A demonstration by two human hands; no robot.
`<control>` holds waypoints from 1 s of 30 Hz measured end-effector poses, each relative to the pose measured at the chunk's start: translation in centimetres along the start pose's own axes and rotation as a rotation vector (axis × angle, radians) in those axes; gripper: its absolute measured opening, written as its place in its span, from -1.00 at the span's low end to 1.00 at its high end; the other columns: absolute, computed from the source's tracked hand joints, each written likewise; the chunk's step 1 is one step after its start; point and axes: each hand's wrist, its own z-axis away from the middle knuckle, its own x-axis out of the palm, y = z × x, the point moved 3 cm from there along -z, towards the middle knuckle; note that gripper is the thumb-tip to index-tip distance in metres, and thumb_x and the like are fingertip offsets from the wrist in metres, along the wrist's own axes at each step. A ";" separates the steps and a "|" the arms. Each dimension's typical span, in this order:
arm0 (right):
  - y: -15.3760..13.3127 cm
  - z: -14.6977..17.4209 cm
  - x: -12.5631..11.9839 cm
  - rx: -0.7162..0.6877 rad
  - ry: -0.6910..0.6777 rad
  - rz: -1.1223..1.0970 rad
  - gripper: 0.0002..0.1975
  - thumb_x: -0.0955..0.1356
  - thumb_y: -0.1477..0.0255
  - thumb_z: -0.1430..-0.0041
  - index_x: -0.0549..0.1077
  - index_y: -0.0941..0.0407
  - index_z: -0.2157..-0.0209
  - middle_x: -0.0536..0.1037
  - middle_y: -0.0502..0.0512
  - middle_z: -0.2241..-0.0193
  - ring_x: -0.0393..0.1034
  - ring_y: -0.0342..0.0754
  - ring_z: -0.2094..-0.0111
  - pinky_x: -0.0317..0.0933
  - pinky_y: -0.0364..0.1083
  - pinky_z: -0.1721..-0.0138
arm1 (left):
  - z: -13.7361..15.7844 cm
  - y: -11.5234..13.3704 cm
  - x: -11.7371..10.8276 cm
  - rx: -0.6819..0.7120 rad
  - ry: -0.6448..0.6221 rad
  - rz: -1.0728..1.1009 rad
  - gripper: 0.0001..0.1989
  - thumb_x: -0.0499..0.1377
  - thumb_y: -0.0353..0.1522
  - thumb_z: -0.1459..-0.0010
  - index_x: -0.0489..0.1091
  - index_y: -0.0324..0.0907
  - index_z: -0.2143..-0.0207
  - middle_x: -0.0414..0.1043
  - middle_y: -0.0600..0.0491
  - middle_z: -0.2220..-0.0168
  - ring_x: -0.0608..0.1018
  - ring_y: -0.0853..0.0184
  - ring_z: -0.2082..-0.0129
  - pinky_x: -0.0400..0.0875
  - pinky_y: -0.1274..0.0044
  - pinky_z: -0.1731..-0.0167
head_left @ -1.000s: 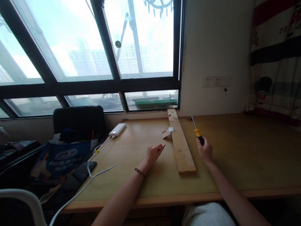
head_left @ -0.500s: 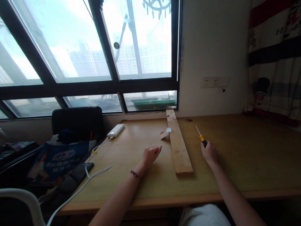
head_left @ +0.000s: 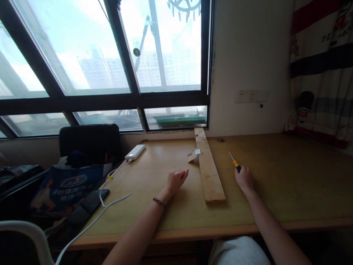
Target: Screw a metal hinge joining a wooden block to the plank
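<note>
My right hand (head_left: 245, 179) is wrapped round the dark handle end of a screwdriver (head_left: 235, 162) with a yellow collar, its thin metal shaft pointing away to the upper left. A long wooden board (head_left: 211, 169) lies between my hands, running from near the wall toward me. At its left edge a silver hinge (head_left: 198, 151) joins it to a small wooden piece (head_left: 192, 156), which sits tilted. My left hand (head_left: 176, 181) rests closed on the table, left of the board and apart from it. Whatever its curled fingers may hold is hidden.
On the table's (head_left: 289, 184) left side lie a white power bank (head_left: 135, 152) with a white cable (head_left: 116, 203) and a dark phone-like object (head_left: 95, 202). Beyond the left edge are a black chair (head_left: 89, 138) and a blue bag (head_left: 68, 191). A window and wall stand behind.
The view has shifted very slightly. Both hands, the screwdriver and the board otherwise stay as they were.
</note>
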 end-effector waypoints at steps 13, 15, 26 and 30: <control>-0.2 0.3 -0.1 -0.016 -0.013 0.038 -0.64 0.18 0.28 -0.16 0.40 0.29 0.23 0.42 0.31 0.31 0.35 0.09 0.25 0.16 -0.06 0.30 | 0.0 0.1 0.0 -0.001 0.002 0.009 -0.53 -0.06 -0.26 -0.19 0.18 -0.23 0.75 0.16 0.13 0.76 0.09 0.54 0.73 -0.08 0.59 0.63; -0.1 0.3 -0.1 -0.014 -0.011 0.046 -0.63 0.18 0.28 -0.16 0.40 0.28 0.24 0.42 0.30 0.32 0.35 0.09 0.25 0.17 -0.06 0.31 | 0.0 0.1 0.0 0.002 0.000 0.007 -0.53 -0.06 -0.26 -0.19 0.18 -0.23 0.75 0.16 0.13 0.76 0.09 0.54 0.73 -0.08 0.59 0.63; -0.1 0.3 0.0 -0.002 -0.024 0.085 -0.64 0.19 0.26 -0.15 0.41 0.26 0.24 0.42 0.32 0.30 0.35 0.09 0.24 0.18 -0.06 0.32 | 0.1 0.1 0.1 0.005 -0.014 0.005 -0.52 -0.07 -0.26 -0.19 0.19 -0.23 0.76 0.16 0.13 0.77 0.09 0.54 0.73 -0.08 0.58 0.63; -0.1 0.3 0.0 0.007 -0.027 0.095 -0.63 0.19 0.24 -0.14 0.40 0.24 0.23 0.41 0.31 0.30 0.35 0.10 0.24 0.19 -0.04 0.34 | 0.0 0.1 0.1 -0.002 -0.020 0.014 -0.52 -0.07 -0.26 -0.19 0.18 -0.23 0.76 0.15 0.13 0.77 0.08 0.54 0.73 -0.08 0.58 0.63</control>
